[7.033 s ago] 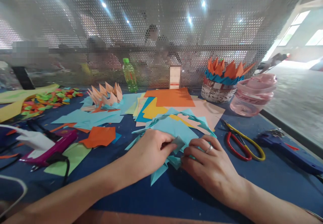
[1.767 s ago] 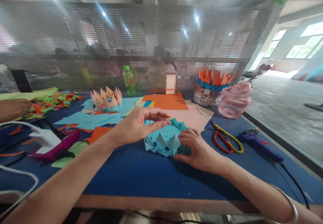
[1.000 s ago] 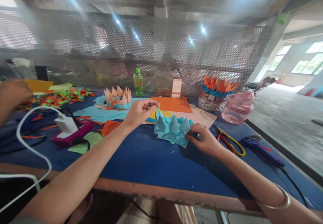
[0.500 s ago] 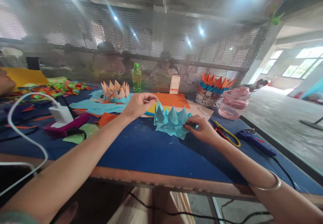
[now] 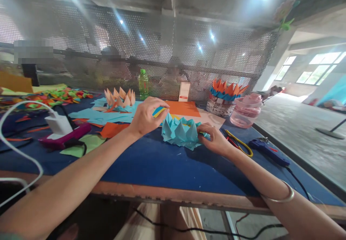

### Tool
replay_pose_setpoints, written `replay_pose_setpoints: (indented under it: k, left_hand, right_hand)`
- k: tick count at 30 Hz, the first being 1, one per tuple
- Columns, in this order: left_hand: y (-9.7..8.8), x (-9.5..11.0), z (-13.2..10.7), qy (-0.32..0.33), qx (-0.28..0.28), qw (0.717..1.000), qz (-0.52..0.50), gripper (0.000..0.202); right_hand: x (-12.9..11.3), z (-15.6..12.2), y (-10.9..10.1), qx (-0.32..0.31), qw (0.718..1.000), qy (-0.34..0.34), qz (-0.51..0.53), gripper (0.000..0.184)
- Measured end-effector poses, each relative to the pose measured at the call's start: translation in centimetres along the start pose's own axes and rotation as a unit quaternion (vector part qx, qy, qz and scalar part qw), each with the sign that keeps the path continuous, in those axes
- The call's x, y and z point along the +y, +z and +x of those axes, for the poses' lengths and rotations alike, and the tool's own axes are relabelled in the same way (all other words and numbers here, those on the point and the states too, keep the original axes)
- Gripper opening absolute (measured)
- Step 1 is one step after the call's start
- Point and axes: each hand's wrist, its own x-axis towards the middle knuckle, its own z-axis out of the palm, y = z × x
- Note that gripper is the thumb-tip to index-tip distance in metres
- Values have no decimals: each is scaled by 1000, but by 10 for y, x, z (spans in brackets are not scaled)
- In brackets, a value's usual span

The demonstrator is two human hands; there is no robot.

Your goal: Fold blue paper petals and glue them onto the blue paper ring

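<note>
A light blue folded paper crown (image 5: pixel 180 134) with several upright points rests on the blue table (image 5: pixel 162 164). My left hand (image 5: pixel 147 116) is curled at its left end, fingertips pinched on a point. My right hand (image 5: pixel 213 139) grips the crown's right end, fingers closed on the paper. A ring shows on that hand and a bangle on the wrist.
Coloured paper sheets (image 5: pixel 183 108) lie behind the crown. Scissors (image 5: pixel 239 144) and a blue glue gun (image 5: pixel 266 151) lie at right, near a pink tub (image 5: pixel 245 112) and an orange-and-blue paper basket (image 5: pixel 223 97). A purple glue gun (image 5: pixel 65 139), white charger (image 5: pixel 58 124), peach crown (image 5: pixel 120 97) and green bottle (image 5: pixel 143 85) are left.
The flat blue folded pieces have been gathered and raised into a standing crown. My left hand has moved from the flat pile to the crown's left end; the view has tilted upward.
</note>
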Motion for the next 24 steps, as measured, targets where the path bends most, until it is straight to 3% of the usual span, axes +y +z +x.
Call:
replay_pose_setpoints:
  k: [2,7,9,15,24]
  left_hand:
    - [1,15,-6,90,8,995,41,16]
    - [10,50,-24,230,-135,958,105,18]
    - [16,57,-29,241,-173,947,121,21]
    - [29,59,-34,209,-209,943,154,29]
    - [31,55,-32,218,-256,932,132,29]
  right_hand:
    - [-2,-1,-2,-14,1000,-4,1,21]
    - [0,-3,-3,-47,998,-46,-9,14]
    - [2,-3,-2,-53,997,-48,-14,14]
    - [4,-4,0,-58,997,-45,-31,18]
    - [-1,-3,-4,-84,995,-54,-5,21]
